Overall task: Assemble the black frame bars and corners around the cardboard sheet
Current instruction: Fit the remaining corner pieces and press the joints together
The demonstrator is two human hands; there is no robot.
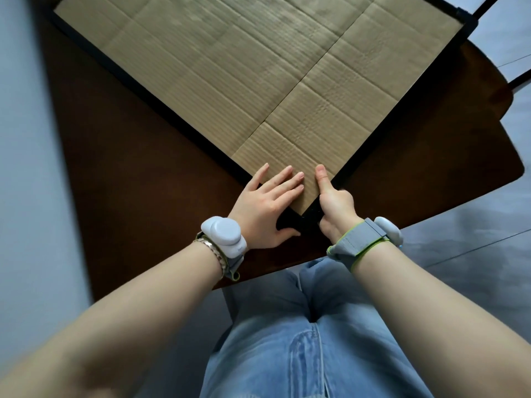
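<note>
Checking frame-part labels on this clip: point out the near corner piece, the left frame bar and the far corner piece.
near corner piece (309,216): head view, its exposed black face.
left frame bar (161,104): head view, mid-length.
far corner piece (467,20): head view, its middle.

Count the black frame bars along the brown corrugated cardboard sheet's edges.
2. One black frame bar runs along the cardboard sheet's left edge, the other along its right, meeting at the black corner piece. Far edges, out of frame, may hold more.
</note>
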